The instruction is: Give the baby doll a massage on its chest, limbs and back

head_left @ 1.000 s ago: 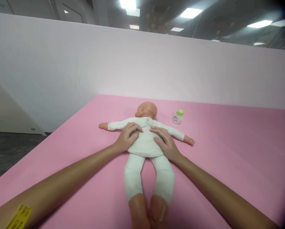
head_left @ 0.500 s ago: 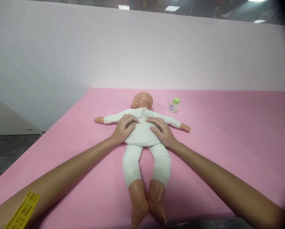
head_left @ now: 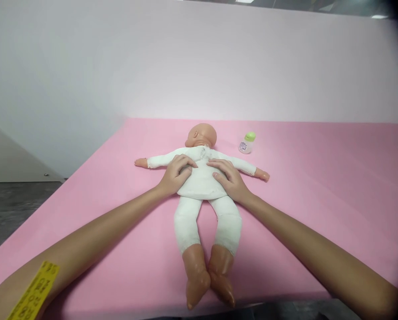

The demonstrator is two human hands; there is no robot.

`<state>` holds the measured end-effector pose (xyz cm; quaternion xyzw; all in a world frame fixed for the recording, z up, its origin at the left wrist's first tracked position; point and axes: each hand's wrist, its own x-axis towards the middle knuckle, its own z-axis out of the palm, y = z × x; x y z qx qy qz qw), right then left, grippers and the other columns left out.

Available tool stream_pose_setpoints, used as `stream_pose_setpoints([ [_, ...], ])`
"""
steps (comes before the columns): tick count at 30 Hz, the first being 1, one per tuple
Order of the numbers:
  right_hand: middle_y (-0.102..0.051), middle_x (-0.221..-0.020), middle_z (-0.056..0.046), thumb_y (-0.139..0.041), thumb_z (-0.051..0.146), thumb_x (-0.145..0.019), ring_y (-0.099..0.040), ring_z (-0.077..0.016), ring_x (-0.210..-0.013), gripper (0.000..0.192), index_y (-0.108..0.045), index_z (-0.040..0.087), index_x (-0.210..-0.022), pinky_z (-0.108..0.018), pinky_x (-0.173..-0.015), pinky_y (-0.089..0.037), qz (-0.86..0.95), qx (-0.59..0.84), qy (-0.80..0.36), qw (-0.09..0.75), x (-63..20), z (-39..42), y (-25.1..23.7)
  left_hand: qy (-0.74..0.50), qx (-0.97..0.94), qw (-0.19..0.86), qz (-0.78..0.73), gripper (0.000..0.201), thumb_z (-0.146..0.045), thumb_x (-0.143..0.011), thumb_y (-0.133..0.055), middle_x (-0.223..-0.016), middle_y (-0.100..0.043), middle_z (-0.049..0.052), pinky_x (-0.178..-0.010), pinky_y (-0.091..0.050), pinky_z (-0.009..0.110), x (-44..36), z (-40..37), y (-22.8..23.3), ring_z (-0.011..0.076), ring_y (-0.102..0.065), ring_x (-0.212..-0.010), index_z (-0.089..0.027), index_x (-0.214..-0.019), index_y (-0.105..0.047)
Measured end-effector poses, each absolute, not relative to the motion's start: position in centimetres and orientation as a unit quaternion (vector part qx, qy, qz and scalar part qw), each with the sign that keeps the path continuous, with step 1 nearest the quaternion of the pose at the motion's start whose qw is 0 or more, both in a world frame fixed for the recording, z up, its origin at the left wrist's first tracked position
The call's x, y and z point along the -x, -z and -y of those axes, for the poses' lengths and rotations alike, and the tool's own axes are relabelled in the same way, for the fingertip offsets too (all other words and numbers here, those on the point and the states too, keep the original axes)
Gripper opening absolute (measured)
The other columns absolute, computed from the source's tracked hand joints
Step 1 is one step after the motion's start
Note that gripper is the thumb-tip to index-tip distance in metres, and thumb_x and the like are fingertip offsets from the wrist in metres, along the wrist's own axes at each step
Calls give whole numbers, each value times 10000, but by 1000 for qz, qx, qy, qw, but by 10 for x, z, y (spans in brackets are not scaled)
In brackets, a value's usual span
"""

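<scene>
A baby doll [head_left: 202,189] in a white cloth body lies face down on the pink table, its head turned to the left and its arms spread wide. Its bare feet point toward me. My left hand [head_left: 178,173] rests on the left side of the doll's back, fingers lying over the cloth and thumb apart from them. On the right side of the back lies my right hand [head_left: 230,178], fingers reaching toward the spine and thumb lower down. A gap of white cloth shows between the two hands. Both palms are partly hidden from view.
A small clear bottle [head_left: 246,144] with a green cap stands beyond the doll's right-hand arm. The pink table [head_left: 319,178] meets a white wall [head_left: 219,62] at the back. A yellow label [head_left: 35,293] sits on my left forearm. Dark floor shows at the left.
The camera view has tipped slightly down, so the doll, bottle and hands sit a little higher and further right in the picture. Both hands keep about the same place on the doll's back.
</scene>
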<state>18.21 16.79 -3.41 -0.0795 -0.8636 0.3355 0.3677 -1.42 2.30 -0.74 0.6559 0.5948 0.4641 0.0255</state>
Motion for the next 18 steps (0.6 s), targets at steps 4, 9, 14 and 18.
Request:
stream_pose_setpoints([
  [4, -654, -1386, -49, -555, 376, -1014, -528, -284, -1345, 326, -673, 323, -1314, -537, -1177, -375, 866, 79, -330, 368, -182, -169, 36, -468, -654, 29, -594, 233, -159, -915, -453, -1005, -642, 62, -989, -433, 433, 14, -22, 7, 256, -558, -1030, -202, -973, -675],
  [9, -649, -1394, -53, -549, 387, -1015, -524, -293, -1360, 331, -673, 327, -1315, -554, -1182, -375, 866, 81, -329, 367, -182, -167, 36, -475, -651, 31, -591, 227, -157, -913, -458, -1006, -640, 60, -994, -438, 437, 15, -22, 9, 255, -560, -1035, -201, -969, -673],
  [14, -646, -1400, -45, -555, 372, -1013, -523, -291, -1365, 332, -672, 339, -1321, -550, -1188, -372, 865, 88, -336, 362, -182, -167, 37, -477, -648, 34, -592, 230, -148, -909, -461, -1002, -643, 54, -1007, -435, 444, 15, -21, 11, 253, -562, -1036, -207, -970, -674],
  [18, -649, -1400, -44, -558, 372, -1008, -525, -297, -1360, 327, -680, 337, -1310, -558, -1185, -364, 868, 88, -333, 358, -182, -168, 37, -481, -647, 34, -590, 232, -153, -906, -461, -993, -640, 61, -994, -441, 448, 15, -20, 11, 258, -557, -1027, -206, -969, -678],
])
